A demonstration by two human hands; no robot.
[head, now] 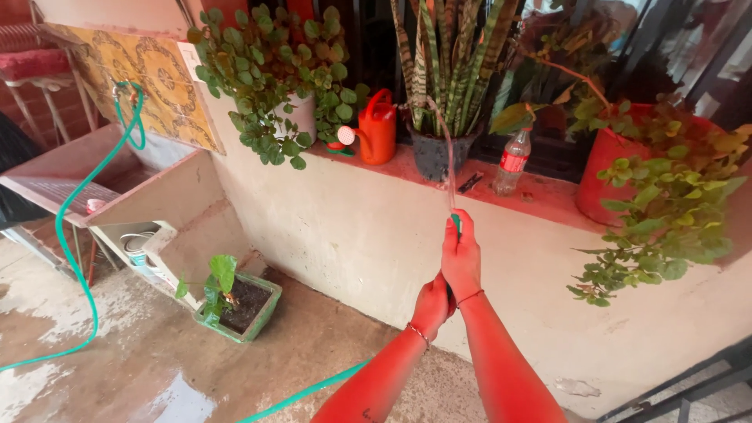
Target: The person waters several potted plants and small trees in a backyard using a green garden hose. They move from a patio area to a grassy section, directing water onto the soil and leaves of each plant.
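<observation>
Both my hands grip the end of a green garden hose. My right hand is uppermost, closed around the nozzle end, and my left hand holds the hose just below it. A thin stream of water rises from the hose tip toward the tall striped plant in a dark pot on the red window ledge. The hose runs down past my arms, across the wet floor and up to a tap on the tiled wall at left.
On the ledge stand a leafy plant in a white pot, an orange watering can, a plastic bottle and a red pot with trailing leaves. A green square planter sits on the floor. A concrete sink is at left.
</observation>
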